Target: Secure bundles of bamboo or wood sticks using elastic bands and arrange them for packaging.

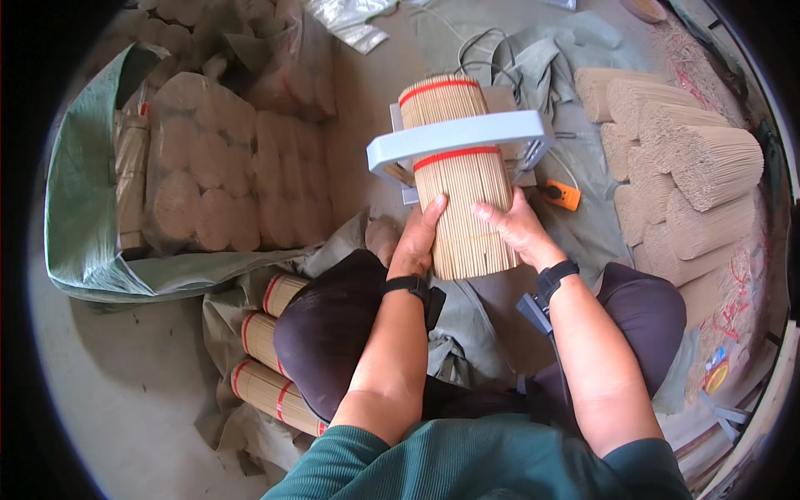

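Between my hands is a thick bundle of thin wooden sticks [463,218], bound by two red bands. It passes through the arch of a grey strapping machine [467,133], with its near end toward me. My left hand [419,237] grips the bundle's left side, thumb on top. On the opposite side my right hand [518,229] is wrapped round it, thumb also laid on top. The fingers under the bundle are hidden.
Unbanded stick bundles [679,158] are stacked at the right. Red-banded bundles [271,392] lie by my left knee. A green woven sack [83,208] holds plastic-wrapped bundles [200,167] at the left. An orange power socket [562,195] with a cable lies right of the machine.
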### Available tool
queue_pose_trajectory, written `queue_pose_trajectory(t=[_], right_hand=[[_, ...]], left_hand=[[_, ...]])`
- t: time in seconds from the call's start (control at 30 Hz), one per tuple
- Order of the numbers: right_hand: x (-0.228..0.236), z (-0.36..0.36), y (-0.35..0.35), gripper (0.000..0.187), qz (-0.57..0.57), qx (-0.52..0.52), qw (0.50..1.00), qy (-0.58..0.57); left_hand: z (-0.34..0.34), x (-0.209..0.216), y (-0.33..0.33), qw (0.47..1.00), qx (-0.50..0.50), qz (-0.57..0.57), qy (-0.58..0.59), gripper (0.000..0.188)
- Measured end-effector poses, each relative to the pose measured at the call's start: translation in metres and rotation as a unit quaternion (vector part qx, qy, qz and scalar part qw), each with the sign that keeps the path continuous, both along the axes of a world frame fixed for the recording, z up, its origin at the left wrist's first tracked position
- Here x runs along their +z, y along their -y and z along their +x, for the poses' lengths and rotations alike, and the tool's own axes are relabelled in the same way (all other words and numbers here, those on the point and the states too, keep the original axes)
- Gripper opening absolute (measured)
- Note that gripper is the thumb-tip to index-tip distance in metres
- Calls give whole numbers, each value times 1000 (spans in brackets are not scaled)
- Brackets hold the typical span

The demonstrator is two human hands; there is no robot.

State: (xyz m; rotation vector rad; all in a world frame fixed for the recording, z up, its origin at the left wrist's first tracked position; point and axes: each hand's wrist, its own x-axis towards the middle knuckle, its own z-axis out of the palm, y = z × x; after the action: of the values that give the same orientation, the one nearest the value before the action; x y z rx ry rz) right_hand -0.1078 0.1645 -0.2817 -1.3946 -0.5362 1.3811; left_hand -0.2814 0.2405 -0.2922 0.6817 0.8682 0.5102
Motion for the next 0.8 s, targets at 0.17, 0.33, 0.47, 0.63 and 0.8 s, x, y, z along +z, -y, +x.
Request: queue_pose_trajectory(t=[0.17, 0.33, 0.47, 0.63, 0.8], right_hand=[[1, 0, 9, 92, -6, -20, 999, 25], [9, -2, 27, 100, -27, 38, 996, 81], [15, -2, 39, 106, -29, 68, 996, 58], [22, 0, 46, 111, -27, 82, 992, 90], [17, 1, 35, 114, -38, 77, 994, 72]], left_hand=[[6, 7, 5, 998, 17, 34, -44, 82], [5, 22, 13, 975, 38, 61, -210, 74], [-2, 35, 30, 976, -24, 116, -185, 84], [-3, 57, 36, 975, -85, 175, -102, 100], [2, 34, 30, 981, -33, 159, -106, 93]])
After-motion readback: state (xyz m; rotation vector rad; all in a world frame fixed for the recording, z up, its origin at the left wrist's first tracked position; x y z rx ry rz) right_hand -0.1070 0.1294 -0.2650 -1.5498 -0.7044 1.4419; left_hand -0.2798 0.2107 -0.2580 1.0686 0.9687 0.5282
